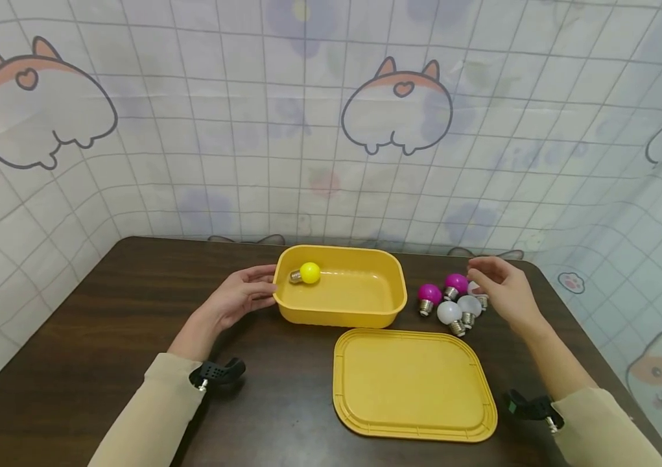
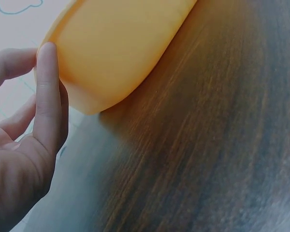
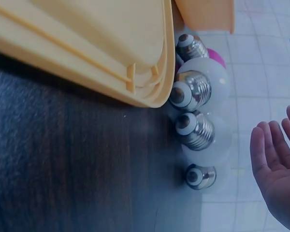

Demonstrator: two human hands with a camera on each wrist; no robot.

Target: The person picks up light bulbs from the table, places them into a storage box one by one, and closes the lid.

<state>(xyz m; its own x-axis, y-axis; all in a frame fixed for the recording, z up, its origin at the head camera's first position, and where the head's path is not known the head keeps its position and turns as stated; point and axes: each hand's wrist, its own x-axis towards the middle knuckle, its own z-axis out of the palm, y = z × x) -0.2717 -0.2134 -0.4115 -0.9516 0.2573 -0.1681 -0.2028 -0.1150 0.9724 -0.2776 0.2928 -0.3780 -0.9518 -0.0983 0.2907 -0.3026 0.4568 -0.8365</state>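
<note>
On the table [image 1: 272,395], relaxed left hand [image 1: 240,297] touching one box [image 1: 336,317], unclenched right hand [image 1: 506,290] by five bulbs [image 1: 449,312]

- Yellow box [image 1: 336,317], yellow near lid [image 1: 415,384], brighter yellow bulb [image 1: 310,273]
- Magenta bulbs [image 1: 429,294] and white bulbs [image 1: 449,312] at right
- Dark brown, wood-grained worktop [image 1: 103,331]
- Pale far backdrop [image 1: 237,162], grey grid, orange-and-white corgis [image 1: 397,110]
- Beige sleeves [image 1: 146,415]
</note>
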